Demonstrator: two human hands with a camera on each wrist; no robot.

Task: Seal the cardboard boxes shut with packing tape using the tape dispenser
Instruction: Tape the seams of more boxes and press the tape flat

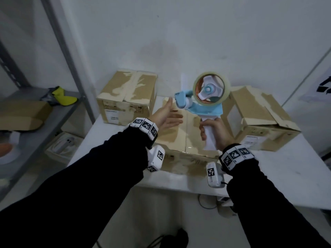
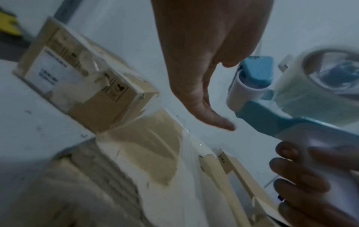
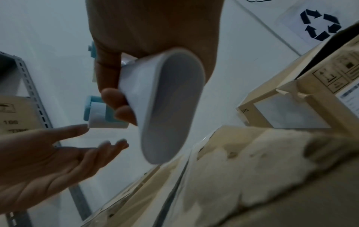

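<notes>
The right hand [image 1: 214, 130] is gripping the white handle of the tape dispenser [image 1: 202, 97], holding it raised above the middle box [image 1: 180, 138] of 3 cardboard boxes sitting on the white surface [image 1: 286, 176]. The left hand [image 1: 168, 116] is hovering just left of the dispenser's roller, fingers spread, palm up, holding nothing.

This looks like a small storeroom or packing corner. A white counter [image 1: 286, 176] stands against a bare, scuffed white wall [image 1: 197, 33] and carries three worn cardboard boxes [image 1: 125, 97] with shipping labels and old tape marks. Left of the counter stands a grey slotted-steel shelving rack [image 1: 59, 42] holding flat cardboard packages [image 1: 21, 113]. On the wall to the right of the counter hangs a paper sign with a recycling symbol [image 3: 320, 24].
</notes>
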